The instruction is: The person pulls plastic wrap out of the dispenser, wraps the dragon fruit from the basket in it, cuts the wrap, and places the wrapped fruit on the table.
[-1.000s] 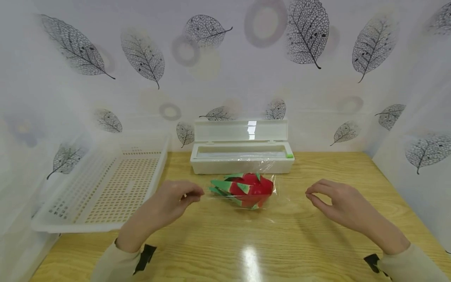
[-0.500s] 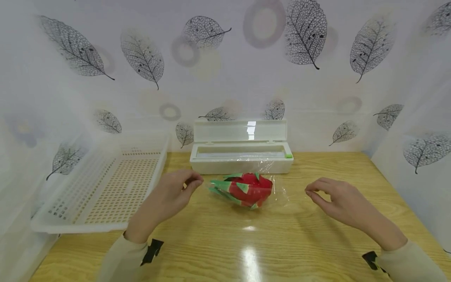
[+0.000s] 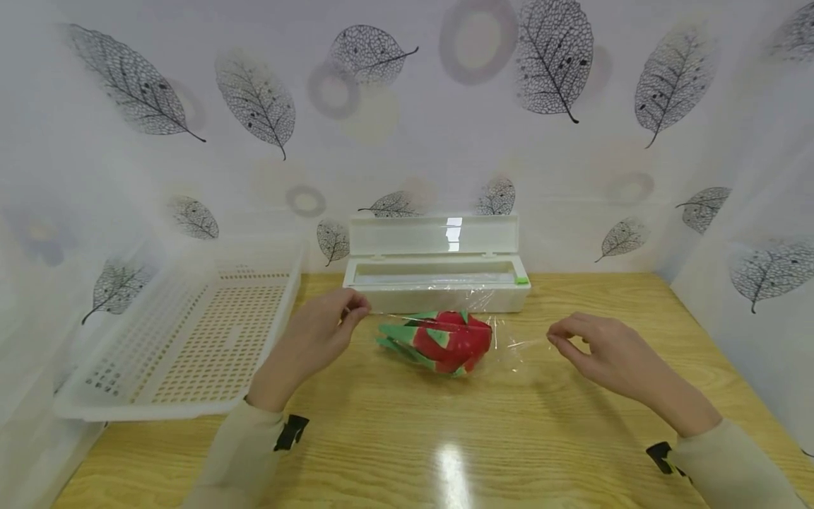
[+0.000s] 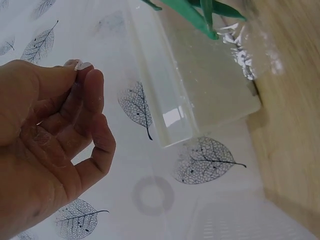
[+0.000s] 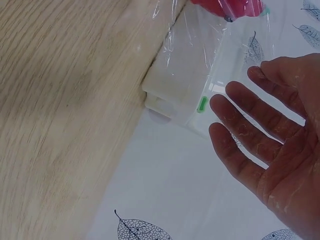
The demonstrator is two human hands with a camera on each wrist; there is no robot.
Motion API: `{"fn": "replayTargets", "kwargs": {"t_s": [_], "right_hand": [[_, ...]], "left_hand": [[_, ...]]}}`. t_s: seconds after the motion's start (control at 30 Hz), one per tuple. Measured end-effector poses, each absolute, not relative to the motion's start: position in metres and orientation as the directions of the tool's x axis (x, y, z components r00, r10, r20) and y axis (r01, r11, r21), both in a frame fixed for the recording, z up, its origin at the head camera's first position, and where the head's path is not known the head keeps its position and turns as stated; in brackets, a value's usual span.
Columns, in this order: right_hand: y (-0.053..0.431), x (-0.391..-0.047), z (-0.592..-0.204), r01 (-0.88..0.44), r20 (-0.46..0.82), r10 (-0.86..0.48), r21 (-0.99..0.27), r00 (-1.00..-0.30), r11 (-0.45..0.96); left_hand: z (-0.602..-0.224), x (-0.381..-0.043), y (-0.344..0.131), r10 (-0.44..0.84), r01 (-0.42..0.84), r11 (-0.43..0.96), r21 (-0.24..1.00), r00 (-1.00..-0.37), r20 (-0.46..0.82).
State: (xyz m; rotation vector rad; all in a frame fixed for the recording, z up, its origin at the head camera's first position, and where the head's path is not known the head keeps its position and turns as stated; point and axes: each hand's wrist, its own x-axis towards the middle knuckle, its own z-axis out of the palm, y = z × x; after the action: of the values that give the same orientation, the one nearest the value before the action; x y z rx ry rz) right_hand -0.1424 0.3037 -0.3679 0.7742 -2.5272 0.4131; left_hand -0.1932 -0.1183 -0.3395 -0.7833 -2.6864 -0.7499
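Note:
A red and green dragon fruit (image 3: 454, 346) lies on the table in the head view, its leafy end to the left. Clear cling film (image 3: 523, 345) stretches over it, between both hands and the dispenser behind. My left hand (image 3: 311, 339) pinches the film's left corner between thumb and index finger, just above the leaf tips. At the right, my right hand (image 3: 613, 357) pinches the other corner, with its remaining fingers loosely spread in the right wrist view. Green leaf tips (image 4: 207, 17) show at the top of the left wrist view.
Behind the fruit stands a white cling film dispenser (image 3: 439, 300) with its lid raised and a green slider (image 3: 521, 281) at its right end. A white perforated basket (image 3: 267, 346) sits at the left. A leaf-patterned cloth (image 3: 407, 141) hangs behind the wooden table (image 3: 509, 445).
My left hand has moved up and slightly right, away from me, and raised the film's left edge. The right hand has risen slightly. The fruit and dispenser stay in place.

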Motion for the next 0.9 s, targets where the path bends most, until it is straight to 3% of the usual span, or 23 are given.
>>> {"fn": "replayTargets", "kwargs": {"t_s": [0.3,0.63,0.9], "right_hand": [[0.304,-0.152,-0.370,-0.578,0.490,-0.449,-0.145,-0.747,0.803],[0.301,-0.157,-0.375,-0.521,0.411,-0.411,-0.203,-0.814,0.829],[0.300,-0.159,-0.373,-0.568,0.514,-0.418,-0.173,-0.749,0.805]], "left_hand": [[-0.347,-0.208,-0.118,0.427,0.543,0.751,0.377,-0.833,0.351],[-0.353,-0.223,-0.111,0.426,0.536,0.765,0.357,-0.837,0.343],[-0.351,-0.230,-0.104,0.438,0.610,0.706,0.360,-0.775,0.455]]}}
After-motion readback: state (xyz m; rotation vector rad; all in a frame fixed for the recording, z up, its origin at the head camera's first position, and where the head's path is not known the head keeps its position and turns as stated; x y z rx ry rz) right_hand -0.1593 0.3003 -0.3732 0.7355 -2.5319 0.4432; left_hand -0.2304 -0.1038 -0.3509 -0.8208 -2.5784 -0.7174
